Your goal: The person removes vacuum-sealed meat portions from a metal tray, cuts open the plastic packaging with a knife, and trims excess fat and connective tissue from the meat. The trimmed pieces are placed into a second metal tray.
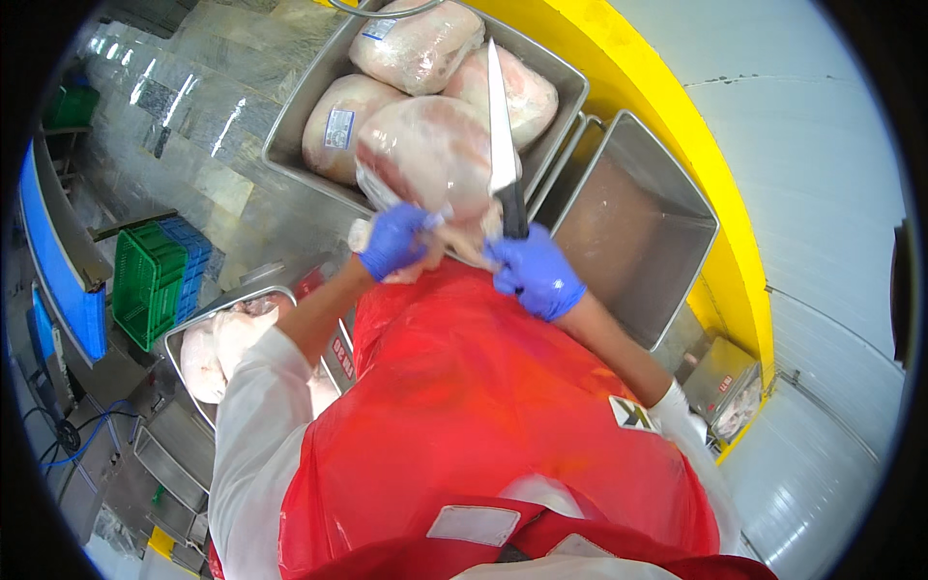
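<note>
My left hand (394, 242), in a blue glove, is closed on plastic wrap and pale meat at the near rim of a steel bin (282, 145). My right hand (539, 273), also gloved, grips a long knife (499, 126) by its black handle, blade pointing up and away from me over the bin. A pale, narrow piece of meat (454, 242) stretches between my hands. Above them lies a large wrapped bird (420, 155), with several other wrapped birds (416, 43) in the bin, some with labels.
At right stands a second steel bin (638, 232) with a brownish bottom, beside a yellow barrier (706, 145). At lower left are a bin of pale birds (208, 358), green and blue crates (145, 280) and metal equipment. A smaller steel bin (725, 377) sits lower right.
</note>
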Demonstrator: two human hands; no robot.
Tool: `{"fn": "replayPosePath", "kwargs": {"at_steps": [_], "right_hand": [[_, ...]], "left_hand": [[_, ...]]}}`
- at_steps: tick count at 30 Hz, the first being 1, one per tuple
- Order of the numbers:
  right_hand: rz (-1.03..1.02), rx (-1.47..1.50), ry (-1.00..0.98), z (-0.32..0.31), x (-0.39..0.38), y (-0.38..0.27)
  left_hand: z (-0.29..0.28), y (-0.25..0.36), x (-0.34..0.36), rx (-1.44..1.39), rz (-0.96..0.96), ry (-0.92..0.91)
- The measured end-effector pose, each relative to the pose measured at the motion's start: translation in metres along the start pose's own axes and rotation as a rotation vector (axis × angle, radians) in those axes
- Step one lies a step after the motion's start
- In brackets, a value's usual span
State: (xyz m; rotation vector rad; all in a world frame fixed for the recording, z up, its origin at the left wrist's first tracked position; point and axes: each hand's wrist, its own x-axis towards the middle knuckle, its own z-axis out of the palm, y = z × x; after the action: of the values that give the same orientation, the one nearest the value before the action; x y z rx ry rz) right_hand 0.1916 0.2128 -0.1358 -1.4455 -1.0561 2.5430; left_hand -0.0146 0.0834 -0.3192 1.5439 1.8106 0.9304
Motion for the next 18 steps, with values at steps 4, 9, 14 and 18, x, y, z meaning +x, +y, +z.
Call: {"fn": "replayPosePath", "kwargs": {"at_steps": [4,9,14,18], "right_hand": [[-0.282,0.122,-0.112,0.055,-0.035,-0.111],[-0.448,0.14,-0.154,0.017,-0.018,-0.148],[-0.325,-0.195,0.324,-0.083,0.02,-0.05],[-0.592,-0.478,0.491,-0.176,0.052,0.064]], "left_hand": [[-0.131,0.09,0.045,-0.031,0.34,0.416],[-0.147,0.135,0.057,-0.164,0.466,0.389],[-0.128,0.131,-0.04,-0.56,-0.229,-0.067],[-0.16,0.061,-0.159,-1.104,-0.438,0.289]]}}
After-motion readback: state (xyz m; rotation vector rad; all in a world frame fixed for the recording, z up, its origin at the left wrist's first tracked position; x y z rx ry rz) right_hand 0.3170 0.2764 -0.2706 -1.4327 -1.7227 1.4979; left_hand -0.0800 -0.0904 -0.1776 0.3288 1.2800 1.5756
